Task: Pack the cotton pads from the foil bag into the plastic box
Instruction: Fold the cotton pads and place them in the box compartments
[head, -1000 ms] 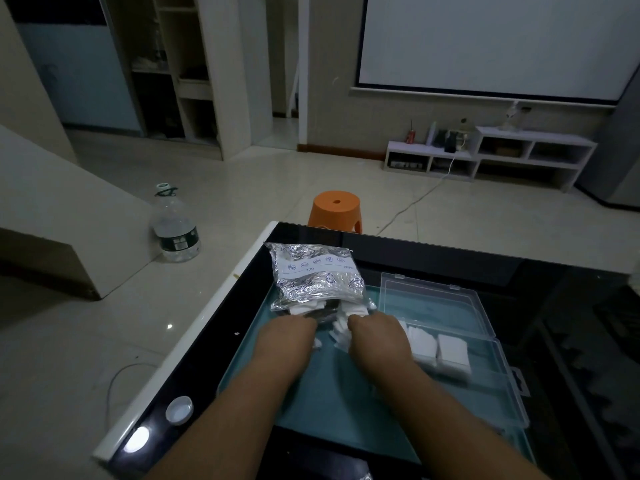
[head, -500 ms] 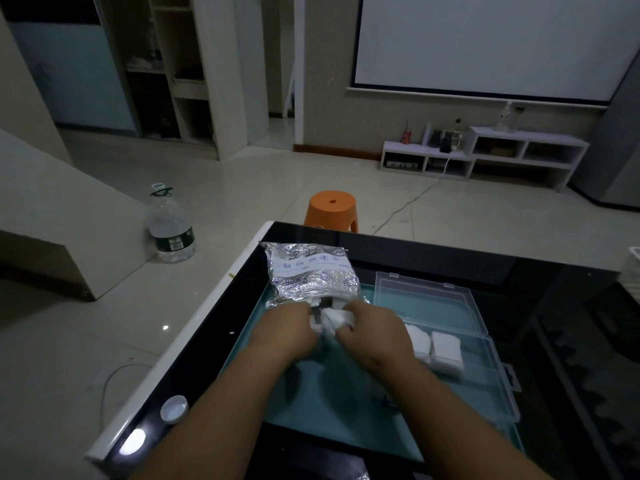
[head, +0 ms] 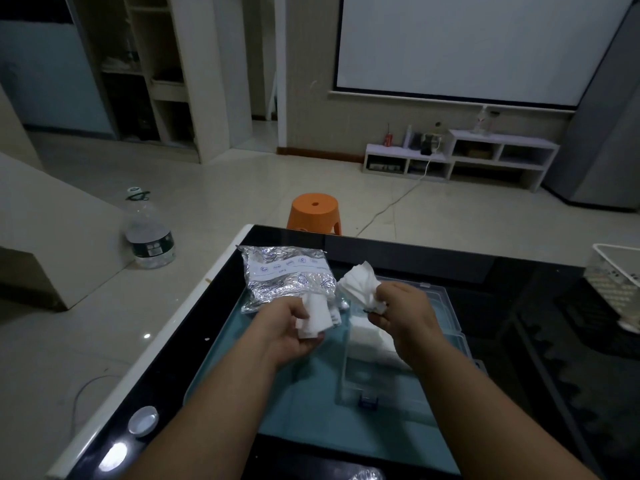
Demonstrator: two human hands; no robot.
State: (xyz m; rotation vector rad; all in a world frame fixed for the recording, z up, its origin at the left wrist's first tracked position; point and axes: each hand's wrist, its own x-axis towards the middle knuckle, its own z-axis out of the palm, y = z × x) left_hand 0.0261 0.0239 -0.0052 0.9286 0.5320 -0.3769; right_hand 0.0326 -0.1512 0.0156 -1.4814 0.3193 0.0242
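Note:
The silver foil bag (head: 284, 275) lies on the teal mat (head: 304, 403) at the table's far left. My left hand (head: 289, 332) holds a small stack of white cotton pads (head: 317, 318) just in front of the bag's mouth. My right hand (head: 403, 311) grips a fanned bunch of cotton pads (head: 360, 284), raised above the clear plastic box (head: 446, 362). The box sits open on the mat to the right, with white pads (head: 372, 337) lying inside it, partly hidden by my right forearm.
A white cap (head: 143, 420) lies near the black table's left front edge. A white basket (head: 614, 275) stands at the table's right side. On the floor beyond are an orange stool (head: 315, 211) and a large water bottle (head: 149, 233).
Both hands have pulled back from the bag's mouth and lifted, each now holding cotton pads. The right hand has swung right, over the box.

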